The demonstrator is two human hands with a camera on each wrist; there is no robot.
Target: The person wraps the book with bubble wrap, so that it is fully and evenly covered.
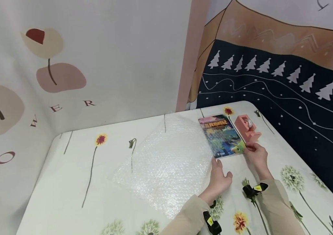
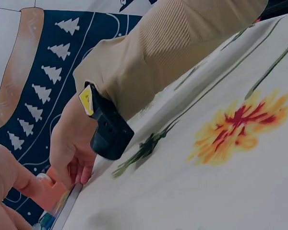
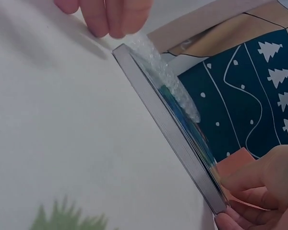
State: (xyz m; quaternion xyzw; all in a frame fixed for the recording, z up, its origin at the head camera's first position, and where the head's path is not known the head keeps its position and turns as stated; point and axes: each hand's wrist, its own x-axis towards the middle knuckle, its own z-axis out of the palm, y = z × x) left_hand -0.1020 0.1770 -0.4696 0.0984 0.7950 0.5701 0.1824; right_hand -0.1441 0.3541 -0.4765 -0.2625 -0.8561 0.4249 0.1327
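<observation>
A book [image 1: 222, 135] with a colourful underwater cover lies on the table, its thick page edge [image 3: 168, 129] facing me in the right wrist view. My right hand [image 1: 256, 158] pinches the book's near right corner, thumb and fingers on either side of it [image 3: 261, 189]. By the near left corner is my left hand [image 1: 219, 178], its fingers extended and the fingertips right at that corner. In the right wrist view those fingers [image 3: 105, 17] show just beyond the book's end. A sheet of bubble wrap [image 1: 169, 163] lies flat to the left, its edge close along the book.
A pink tape dispenser [image 1: 246, 127] with a roll in it stands right beside the book. The table wears a white flower-print cloth [image 1: 66, 189]. Printed curtains [image 1: 125, 58] hang behind and a dark tree-patterned one [image 1: 272, 88] along the right side.
</observation>
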